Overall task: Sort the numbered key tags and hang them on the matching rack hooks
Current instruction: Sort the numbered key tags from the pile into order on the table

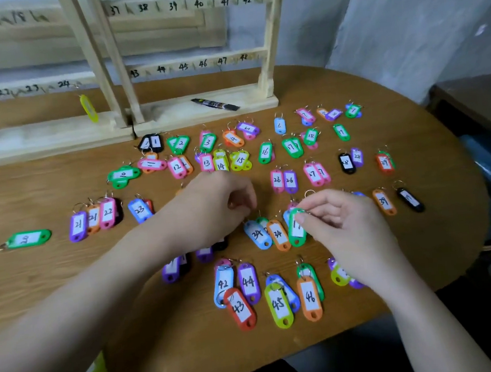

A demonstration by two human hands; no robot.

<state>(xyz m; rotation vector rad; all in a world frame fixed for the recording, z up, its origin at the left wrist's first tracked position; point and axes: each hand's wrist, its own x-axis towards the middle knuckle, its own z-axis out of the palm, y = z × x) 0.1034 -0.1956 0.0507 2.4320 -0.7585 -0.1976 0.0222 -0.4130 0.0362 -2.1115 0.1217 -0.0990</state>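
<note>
Several coloured numbered key tags lie in rows on the wooden table (67, 278). My right hand (341, 224) pinches a green tag (296, 231) by its ring end, beside an orange tag marked 34 (278, 235) and a blue one (257, 234). My left hand (216, 203) hovers with curled fingers over the table's middle; whether it holds anything is hidden. Two wooden racks (196, 61) with numbered hooks stand at the back. One yellow tag (89, 108) hangs on the left rack.
A black marker (215, 104) lies on the right rack's base. Tags 42 to 46 (267, 297) sit near the front edge. A lone green tag (29, 238) lies at far left. A dark cabinet (476, 103) stands to the right of the table.
</note>
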